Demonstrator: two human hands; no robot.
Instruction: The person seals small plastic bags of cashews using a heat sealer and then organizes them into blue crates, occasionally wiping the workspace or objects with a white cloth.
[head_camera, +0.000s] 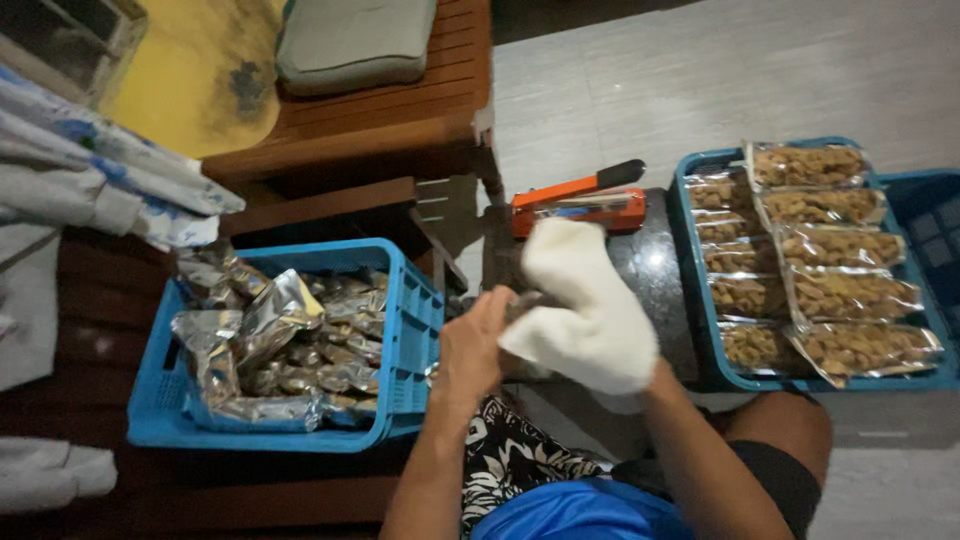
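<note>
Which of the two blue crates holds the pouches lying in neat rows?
The right blue crate: its clear pouches lie in ordered rows, while the left blue crate holds a loose heap.

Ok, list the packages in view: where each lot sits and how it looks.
Foil pouches: crumpled silver, heaped in the blue crate at left.
Clear pouches: flat, showing brown pieces, overlapping in rows in the blue tray at right.
No signs or screens visible.

Both forearms reach up from six o'clock and meet at centre. The bare left hand (472, 345) curls its fingers shut at nine o'clock of the right hand (590, 310), which is wrapped in white, fingers hidden.
</note>
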